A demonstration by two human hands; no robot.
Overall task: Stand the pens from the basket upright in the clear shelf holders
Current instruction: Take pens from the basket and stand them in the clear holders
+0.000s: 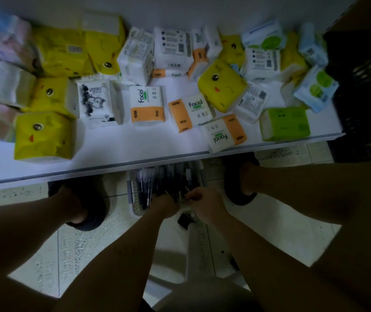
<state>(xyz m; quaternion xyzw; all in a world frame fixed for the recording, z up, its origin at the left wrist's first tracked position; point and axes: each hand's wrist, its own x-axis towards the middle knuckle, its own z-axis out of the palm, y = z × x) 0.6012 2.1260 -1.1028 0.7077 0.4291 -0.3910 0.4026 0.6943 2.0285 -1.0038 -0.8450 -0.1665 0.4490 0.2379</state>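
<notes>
A pale perforated basket [132, 194] stands on the floor between my feet, partly under the shelf's front edge. Several dark pens [155, 181] lie in it. My left hand [165, 204] reaches down into the basket with its fingers curled among the pens. My right hand [204, 202] is beside it at the basket's right side, fingers curled and pinching what look like pens. The dim light hides the fingertips. No clear holders are in view.
A white shelf [135, 143] above the basket carries many tissue packs, yellow [43, 136], orange-and-white [147, 105] and green [284, 123]. A black crate [364, 91] stands at the right. My feet in dark shoes [85, 206] flank the basket on the tiled floor.
</notes>
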